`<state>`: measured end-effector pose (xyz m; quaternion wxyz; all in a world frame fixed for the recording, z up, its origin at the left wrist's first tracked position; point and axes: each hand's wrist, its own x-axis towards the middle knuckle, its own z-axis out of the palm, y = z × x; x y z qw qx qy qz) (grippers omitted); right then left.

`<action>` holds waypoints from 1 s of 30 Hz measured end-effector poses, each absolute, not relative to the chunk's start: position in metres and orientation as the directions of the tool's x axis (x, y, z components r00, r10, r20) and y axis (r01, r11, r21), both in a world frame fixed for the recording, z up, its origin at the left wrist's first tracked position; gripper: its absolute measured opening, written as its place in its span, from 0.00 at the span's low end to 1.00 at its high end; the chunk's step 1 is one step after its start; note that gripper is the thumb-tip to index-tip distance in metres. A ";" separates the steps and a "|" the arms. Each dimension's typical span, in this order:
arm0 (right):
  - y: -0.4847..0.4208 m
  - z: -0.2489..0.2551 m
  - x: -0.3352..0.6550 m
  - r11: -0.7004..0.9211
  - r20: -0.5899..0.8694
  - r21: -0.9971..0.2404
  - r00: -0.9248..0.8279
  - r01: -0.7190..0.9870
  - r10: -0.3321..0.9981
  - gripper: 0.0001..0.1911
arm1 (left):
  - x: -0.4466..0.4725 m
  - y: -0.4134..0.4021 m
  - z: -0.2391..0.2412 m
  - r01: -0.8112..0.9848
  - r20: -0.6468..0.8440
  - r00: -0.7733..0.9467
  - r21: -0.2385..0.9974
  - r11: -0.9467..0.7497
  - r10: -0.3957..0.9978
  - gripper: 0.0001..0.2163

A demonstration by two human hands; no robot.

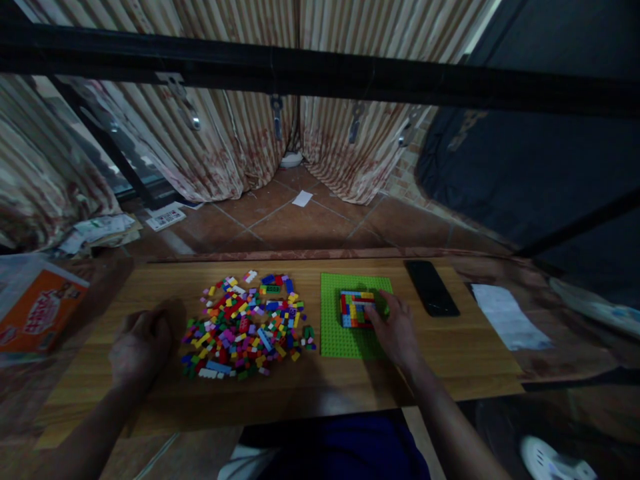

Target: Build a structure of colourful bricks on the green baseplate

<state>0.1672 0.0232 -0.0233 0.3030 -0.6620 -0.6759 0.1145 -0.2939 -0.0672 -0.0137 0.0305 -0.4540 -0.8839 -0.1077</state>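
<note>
My right hand is at a low build of coloured toy bricks, its thumb on top and its curled fingers at the right edge. The build is roughly rectangular, in red, blue, yellow and white, and sits on a green studded baseplate. My fingers hide its right side. My left hand rests curled on the wooden table, left of a wide pile of loose toy bricks of many colours and sizes. Nothing shows in that hand.
A black phone lies on the table, right of the baseplate. Beyond the right end is a white paper sheet. An orange-and-white box stands at left. A dark metal bar crosses above, before striped curtains.
</note>
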 end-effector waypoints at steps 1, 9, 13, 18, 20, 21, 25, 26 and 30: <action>0.021 -0.028 0.164 0.087 0.260 -0.545 0.070 0.834 0.963 0.30 | -0.294 -0.067 -0.014 0.805 0.146 -0.591 0.158 0.572 0.793 0.20; 0.013 -0.042 0.151 0.018 0.267 -0.554 0.157 0.833 0.951 0.32 | -0.300 -0.067 -0.023 0.836 0.243 -0.547 0.125 0.534 0.801 0.18; 0.011 -0.044 0.150 0.026 0.273 -0.567 0.159 0.823 0.949 0.33 | -0.299 -0.067 -0.024 0.830 0.262 -0.554 0.092 0.551 0.790 0.19; 0.011 -0.045 0.147 0.047 0.275 -0.550 0.127 0.834 0.953 0.29 | -0.297 -0.065 -0.022 0.824 0.239 -0.561 0.078 0.561 0.792 0.19; 0.011 -0.045 0.145 0.046 0.273 -0.547 0.126 0.836 0.954 0.29 | -0.297 -0.065 -0.021 0.827 0.237 -0.559 0.083 0.556 0.795 0.19; 0.012 -0.045 0.145 0.042 0.268 -0.550 0.128 0.834 0.955 0.29 | -0.297 -0.065 -0.021 0.830 0.235 -0.555 0.087 0.551 0.798 0.19; 0.015 -0.044 0.150 0.009 0.221 -0.582 0.147 0.813 0.964 0.33 | -0.297 -0.066 -0.020 0.825 0.217 -0.564 0.102 0.556 0.797 0.19; 0.016 -0.044 0.153 0.008 0.215 -0.600 0.151 0.800 0.965 0.34 | -0.297 -0.066 -0.020 0.819 0.211 -0.572 0.107 0.563 0.792 0.19; 0.023 -0.039 0.165 0.026 0.199 -0.721 0.172 0.692 0.965 0.34 | -0.294 -0.066 -0.016 0.807 0.178 -0.590 0.130 0.576 0.787 0.20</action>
